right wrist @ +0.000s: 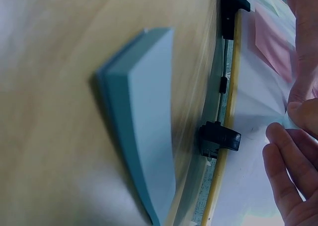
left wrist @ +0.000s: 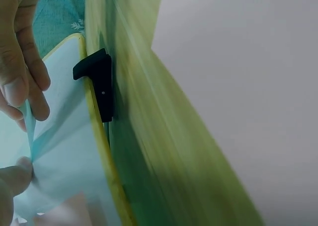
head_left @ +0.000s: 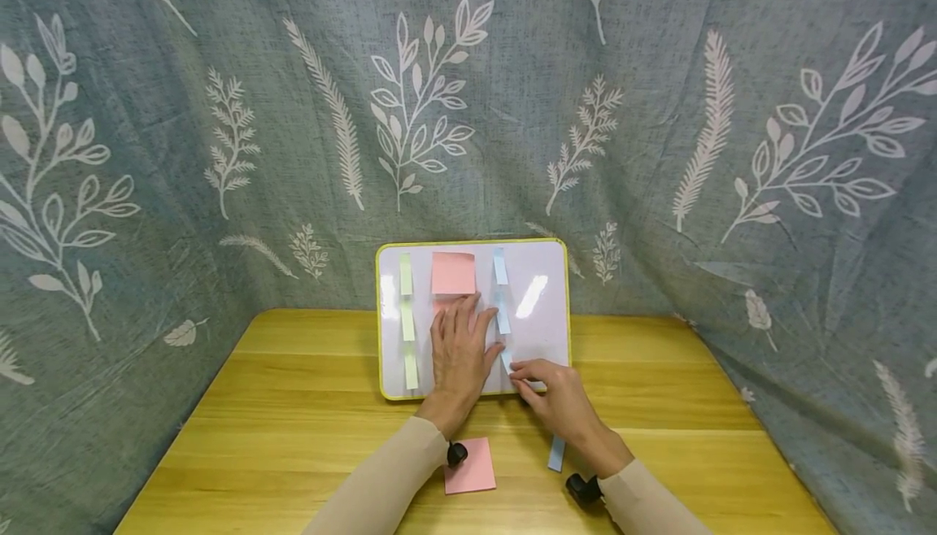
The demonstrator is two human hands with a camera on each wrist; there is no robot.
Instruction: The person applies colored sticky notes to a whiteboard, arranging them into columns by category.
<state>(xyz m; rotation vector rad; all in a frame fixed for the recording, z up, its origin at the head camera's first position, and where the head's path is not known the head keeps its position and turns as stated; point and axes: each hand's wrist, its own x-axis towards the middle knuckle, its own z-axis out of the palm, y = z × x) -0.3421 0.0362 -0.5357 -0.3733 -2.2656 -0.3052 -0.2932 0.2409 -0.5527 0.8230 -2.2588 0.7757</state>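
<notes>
A whiteboard (head_left: 538,332) with a yellow rim stands tilted at the back of the table. My right hand (head_left: 560,401) pinches the lower end of a light blue sticky strip (head_left: 507,361) between thumb and fingertips. In the left wrist view this strip (left wrist: 31,126) stands out from the board at its lower end. My left hand (head_left: 461,348) lies over the board's middle with its fingers extended, the thumb (left wrist: 20,174) touching the strip's upper part. Under that hand a pink sticky note (head_left: 442,306) is mostly hidden. Two more blue strips (head_left: 500,267) are above, in the same column.
Several green strips (head_left: 407,319) form a column at the board's left, with a pink note (head_left: 453,273) at top centre. On the table lie a pink note pad (head_left: 476,470) and a blue strip pad (right wrist: 149,121). Black clips (right wrist: 218,138) hold the board's lower edge.
</notes>
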